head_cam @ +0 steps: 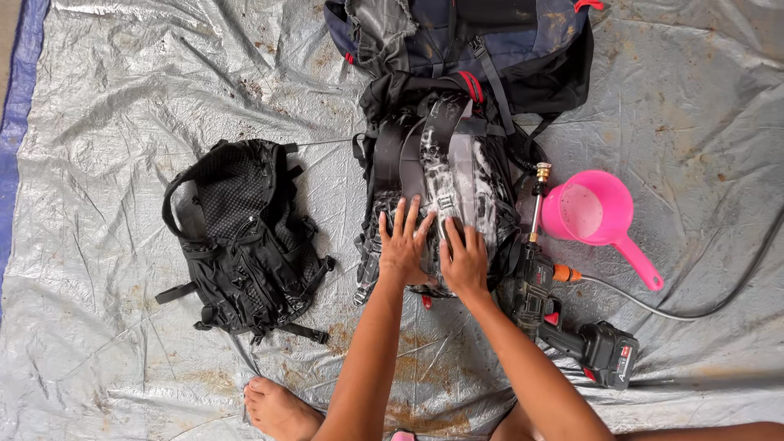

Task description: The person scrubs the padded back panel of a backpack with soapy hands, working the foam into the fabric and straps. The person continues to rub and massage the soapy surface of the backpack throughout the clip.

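Observation:
A black backpack (pixel 441 175) covered in white soap foam lies in the middle of a grey tarp (pixel 106 122). My left hand (pixel 403 245) rests flat on its lower part with fingers spread. Beside it, my right hand (pixel 465 260) presses on the foamy fabric, fingers bent over something dark that I cannot make out. Both hands touch the backpack, close together.
A smaller black mesh backpack (pixel 245 237) lies to the left. A dark blue backpack (pixel 490 41) sits at the top. To the right are a pink scoop (pixel 596 216) and a cordless spray gun (pixel 563 314) with a hose (pixel 702 306). My bare foot (pixel 278 408) rests at the bottom.

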